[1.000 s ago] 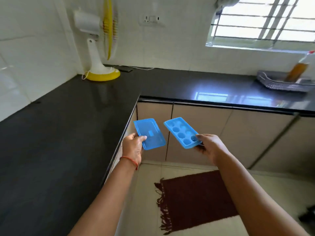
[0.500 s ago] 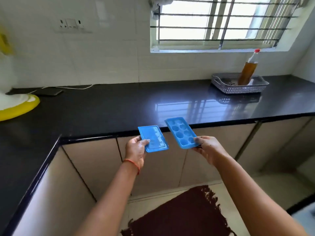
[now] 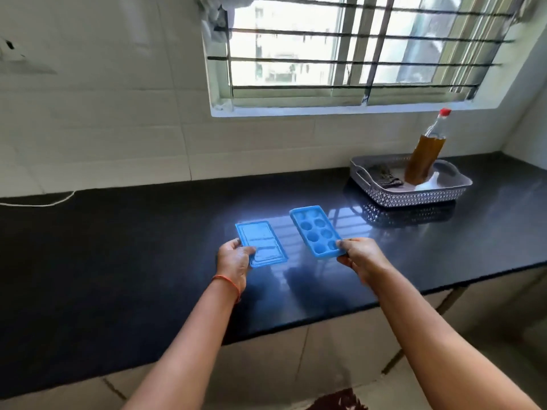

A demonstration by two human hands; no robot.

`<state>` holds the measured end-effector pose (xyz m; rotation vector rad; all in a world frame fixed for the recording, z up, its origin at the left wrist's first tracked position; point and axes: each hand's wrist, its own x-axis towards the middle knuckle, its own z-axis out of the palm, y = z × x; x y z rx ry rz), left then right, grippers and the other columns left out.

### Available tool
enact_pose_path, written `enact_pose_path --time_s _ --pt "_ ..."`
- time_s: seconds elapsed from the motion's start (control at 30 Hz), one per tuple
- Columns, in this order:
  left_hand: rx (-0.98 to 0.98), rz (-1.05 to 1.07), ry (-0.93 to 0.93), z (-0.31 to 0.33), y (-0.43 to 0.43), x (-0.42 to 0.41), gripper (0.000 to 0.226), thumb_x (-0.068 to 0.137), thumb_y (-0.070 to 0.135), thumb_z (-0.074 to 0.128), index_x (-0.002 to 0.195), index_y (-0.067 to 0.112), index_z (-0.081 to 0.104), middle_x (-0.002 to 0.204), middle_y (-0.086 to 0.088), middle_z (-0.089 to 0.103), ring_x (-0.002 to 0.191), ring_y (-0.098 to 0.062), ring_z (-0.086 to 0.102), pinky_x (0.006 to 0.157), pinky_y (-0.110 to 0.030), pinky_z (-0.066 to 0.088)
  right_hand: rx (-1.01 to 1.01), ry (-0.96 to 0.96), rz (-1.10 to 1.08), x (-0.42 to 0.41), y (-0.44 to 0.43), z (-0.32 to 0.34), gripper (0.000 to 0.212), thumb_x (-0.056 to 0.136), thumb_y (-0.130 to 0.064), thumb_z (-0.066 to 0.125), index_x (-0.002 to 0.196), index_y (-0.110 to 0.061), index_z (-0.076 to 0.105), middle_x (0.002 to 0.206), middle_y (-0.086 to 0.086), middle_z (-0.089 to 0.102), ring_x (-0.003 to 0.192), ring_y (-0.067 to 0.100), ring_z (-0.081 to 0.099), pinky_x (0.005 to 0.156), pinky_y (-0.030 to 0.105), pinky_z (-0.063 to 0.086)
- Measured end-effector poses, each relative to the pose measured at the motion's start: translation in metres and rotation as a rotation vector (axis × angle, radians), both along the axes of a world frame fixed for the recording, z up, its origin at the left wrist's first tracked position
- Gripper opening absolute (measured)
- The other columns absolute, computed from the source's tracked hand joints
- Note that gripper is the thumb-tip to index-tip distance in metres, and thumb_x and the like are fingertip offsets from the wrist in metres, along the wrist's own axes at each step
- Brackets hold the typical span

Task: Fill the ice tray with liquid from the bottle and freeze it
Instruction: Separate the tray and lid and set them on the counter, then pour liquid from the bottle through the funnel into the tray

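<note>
The person holds 2 blue plastic pieces over the black tabletop, both to the left of the grey basket and nearer to the camera than it. The right hand pinches the ice tray at its near corner: the thumb lies on top of the rim and the other fingers are curled under it, out of sight. The tray is open side up, tilted a little, and shows 2 rows of round hollows which look empty. It hangs above the tabletop and does not touch it.

The left hand pinches the flat lid in the same way, thumb on top at the near edge and fingers below. The lid is further left of the basket than the tray is, and the 2 pieces are apart, with a strip of tabletop visible between them. A thin red thread goes around the left wrist.

The bottle stands inside the basket, leaning to the right. It has a red cap and is filled with amber liquid up to the shoulder. A dark cloth lies in the basket to the left of the bottle. The basket rests on the tabletop, close to the tiled wall and under the right part of the barred window. Far to the left of the basket, a white cable runs along the back of the tabletop.
</note>
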<state>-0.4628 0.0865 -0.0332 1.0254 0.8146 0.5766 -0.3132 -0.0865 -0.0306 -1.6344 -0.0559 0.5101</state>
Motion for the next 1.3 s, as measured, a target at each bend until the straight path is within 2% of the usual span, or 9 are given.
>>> enact_pose_path --time_s 0.1,0.33,0.5,0.63,0.73,0.9,1.0,1.17,1.3 --pt "0.053 -0.009 0.043 0.002 0.024 0.056 0.038 0.083 -0.021 0.044 0.120 -0.012 0.052 0.110 -0.024 0.062 0.097 -0.035 0.061 0.090 -0.049 0.050 -0.028 -0.002 -0.001 0.049 0.022 0.000 0.008 0.089 0.004 0.052 0.083 0.003 0.058 0.097 0.021 0.060 0.076 0.024 0.062 0.061 0.025 0.054" --pt "0.189 -0.014 0.215 -0.019 0.040 0.132 0.050 0.084 -0.016 0.048 0.130 0.003 0.048 0.113 -0.023 0.064 0.101 -0.037 0.064 0.091 -0.050 0.052 -0.116 0.051 0.132 0.129 0.064 -0.025 0.008 0.089 0.005 0.052 0.082 0.005 0.056 0.098 0.024 0.060 0.080 0.030 0.062 0.050 0.020 0.055" --pt "0.376 0.066 0.344 -0.026 0.039 0.143 0.039 0.083 -0.014 0.050 0.110 0.012 0.060 0.083 -0.007 0.065 0.067 -0.015 0.062 0.055 -0.021 0.053 -0.138 0.102 0.257 0.164 0.078 -0.041 0.013 0.087 0.006 0.054 0.074 0.003 0.056 0.092 0.022 0.063 0.070 0.026 0.065 0.048 0.023 0.055" --pt "0.587 0.086 0.587 -0.033 0.041 0.142 0.034 0.078 -0.011 0.053 0.107 0.004 0.062 0.101 -0.019 0.067 0.092 -0.032 0.063 0.082 -0.037 0.054 -0.158 0.089 0.316 0.172 0.080 -0.052 0.011 0.087 0.003 0.057 0.076 0.001 0.056 0.101 0.025 0.064 0.081 0.029 0.066 0.064 0.033 0.058" --pt "0.706 0.045 0.846 -0.034 0.042 0.141 0.029 0.080 0.001 0.059 0.109 0.003 0.060 0.107 -0.021 0.064 0.101 -0.037 0.059 0.086 -0.037 0.049 -0.266 0.006 0.384 0.173 0.080 -0.056 0.004 0.085 -0.001 0.060 0.082 -0.003 0.058 0.103 0.022 0.065 0.085 0.029 0.067 0.074 0.039 0.058" --pt "0.773 -0.002 1.013 -0.034 0.042 0.145 0.039 0.083 0.008 0.064 0.120 0.002 0.053 0.118 -0.026 0.053 0.108 -0.040 0.054 0.094 -0.037 0.041 -0.470 -0.188 0.445 0.175 0.075 -0.051 0.007 0.082 -0.017 0.066 0.079 -0.015 0.059 0.079 0.005 0.066 0.070 0.026 0.070 0.075 0.044 0.059" --pt "0.841 0.033 0.988 -0.033 0.042 0.150 0.044 0.084 0.007 0.061 0.127 0.007 0.051 0.122 -0.022 0.047 0.110 -0.041 0.048 0.100 -0.037 0.032 -0.529 -0.233 0.427 0.182 0.068 -0.047 0.013 0.082 -0.023 0.065 0.090 -0.013 0.062 0.077 0.006 0.068 0.070 0.024 0.069 0.075 0.045 0.058" --pt "0.933 0.101 0.771 -0.011 0.033 0.192 0.048 0.085 0.012 0.058 0.132 0.014 0.050 0.129 -0.016 0.044 0.117 -0.037 0.042 0.106 -0.038 0.027 -0.583 -0.384 0.384 0.227 0.040 -0.027 0.028 0.082 -0.028 0.066 0.105 -0.014 0.061 0.095 0.010 0.067 0.093 0.031 0.066 0.087 0.047 0.053" --pt "1.024 -0.029 0.666 0.001 0.012 0.240 0.049 0.085 0.021 0.060 0.133 0.017 0.049 0.130 -0.016 0.046 0.118 -0.034 0.045 0.104 -0.036 0.028 -0.570 -0.418 0.272 0.281 0.001 -0.002 0.032 0.083 -0.025 0.067 0.113 -0.019 0.057 0.086 0.006 0.065 0.075 0.023 0.060 0.080 0.043 0.054"
